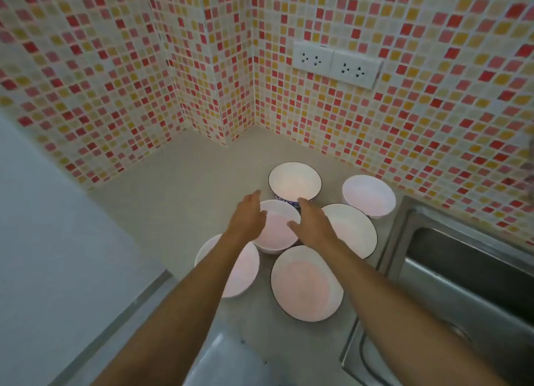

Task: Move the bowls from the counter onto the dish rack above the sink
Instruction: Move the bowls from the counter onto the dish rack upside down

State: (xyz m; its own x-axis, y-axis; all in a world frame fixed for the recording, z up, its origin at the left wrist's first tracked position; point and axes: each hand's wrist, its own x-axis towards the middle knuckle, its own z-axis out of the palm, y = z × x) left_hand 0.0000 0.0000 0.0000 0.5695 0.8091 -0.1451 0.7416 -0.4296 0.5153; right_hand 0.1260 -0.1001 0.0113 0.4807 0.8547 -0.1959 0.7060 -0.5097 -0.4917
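Grey desk point(179, 166) in a tiled corner, mosaic wall point(115, 67) behind, steel sink point(462, 270) on the right. Dish rack was not in view.

Six bowls sat clustered on the desk, none moved yet by the look of it. Nearest: wide dark-rimmed bowl point(306, 284) and, to its left, plain white bowl point(245, 273) partly under the left forearm. Middle row: small white bowl point(274, 232) between the two hands, and shallow dark-rimmed bowl point(355, 232) to its right. Farthest: blue-patterned bowl point(294, 182) and another white bowl point(370, 197) near the wall.

Left hand point(248, 218) and right hand point(312, 226) both hovered over the small white bowl, fingers straight and spread, grip open on each, holding nothing. Contact with the rim couldn't be confirmed.

Handling guess: glazed ceramic, rigid, moderately heavy, slick, chips if knocked. Bowls sat very close, some seemingly touching, so lifting one straight up should avoid clinking its neighbours. Best hold likely opposite sides of the rim, thumbs inside, or palms cupped under the outer wall.

Double wall socket point(335, 65) sat above, well clear of the bowls.
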